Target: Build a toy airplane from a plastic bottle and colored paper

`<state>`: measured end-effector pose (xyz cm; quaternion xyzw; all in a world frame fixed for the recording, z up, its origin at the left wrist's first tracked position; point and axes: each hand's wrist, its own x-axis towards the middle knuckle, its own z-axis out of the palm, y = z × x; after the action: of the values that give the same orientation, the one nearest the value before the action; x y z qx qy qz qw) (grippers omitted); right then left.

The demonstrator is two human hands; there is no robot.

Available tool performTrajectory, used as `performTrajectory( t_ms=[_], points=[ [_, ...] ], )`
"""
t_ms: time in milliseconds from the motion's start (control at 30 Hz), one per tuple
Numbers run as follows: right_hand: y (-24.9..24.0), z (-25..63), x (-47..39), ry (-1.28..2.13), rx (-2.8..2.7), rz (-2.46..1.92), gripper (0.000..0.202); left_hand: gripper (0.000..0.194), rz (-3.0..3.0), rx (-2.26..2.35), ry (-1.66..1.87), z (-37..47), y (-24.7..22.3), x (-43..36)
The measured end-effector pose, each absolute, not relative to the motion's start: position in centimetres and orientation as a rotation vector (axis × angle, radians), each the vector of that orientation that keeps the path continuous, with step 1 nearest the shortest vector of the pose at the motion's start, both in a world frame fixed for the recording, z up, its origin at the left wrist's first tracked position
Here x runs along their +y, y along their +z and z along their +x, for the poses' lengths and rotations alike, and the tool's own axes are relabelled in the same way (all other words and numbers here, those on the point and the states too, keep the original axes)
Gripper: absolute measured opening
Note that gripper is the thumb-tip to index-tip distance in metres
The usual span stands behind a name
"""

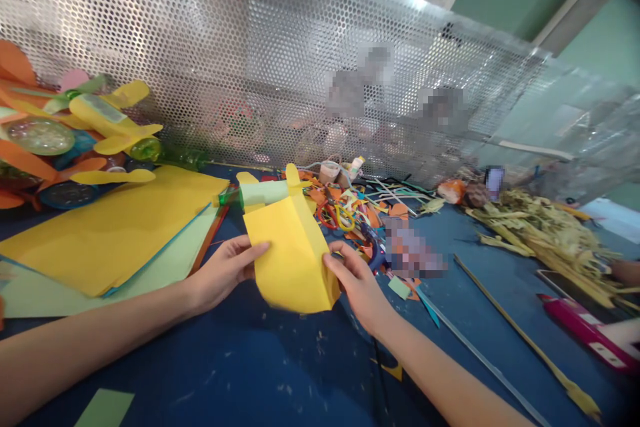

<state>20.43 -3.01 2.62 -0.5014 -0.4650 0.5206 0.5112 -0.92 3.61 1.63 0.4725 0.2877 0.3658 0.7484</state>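
A folded sheet of yellow paper (287, 250) is held up above the blue table, creased along its right side. My left hand (233, 267) pinches its left edge, thumb in front and fingers behind. On the right edge, my right hand (357, 283) grips it with the thumb on top. Just behind the sheet lies a bottle wrapped in pale green paper (265, 193) with yellow paper pieces on it. Part of that bottle is hidden by the sheet.
Stacked yellow and green sheets (125, 227) lie at left, below paper-covered bottle crafts (100, 113). Paper scraps, scissors (336, 215) and a dark blue glue gun (373, 247) sit in the middle. At right are a thin stick (525, 337), dried husks (555, 227) and a magenta tool (585, 330). A perforated metal screen (280, 33) stands behind.
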Motion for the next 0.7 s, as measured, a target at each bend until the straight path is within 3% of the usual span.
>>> performTrajectory(
  t_ms=[233,700],
  points=[
    [2.2,20.1,-2.9,1.487,-0.994,-1.163,0.027,0.034,1.062,0.671,0.630,-0.8,1.2,3.5],
    [1.4,21.1,-2.6,0.704,-1.510,-1.543,0.027,0.030,1.285,0.853,0.746,-0.6,0.8,3.5]
  ],
)
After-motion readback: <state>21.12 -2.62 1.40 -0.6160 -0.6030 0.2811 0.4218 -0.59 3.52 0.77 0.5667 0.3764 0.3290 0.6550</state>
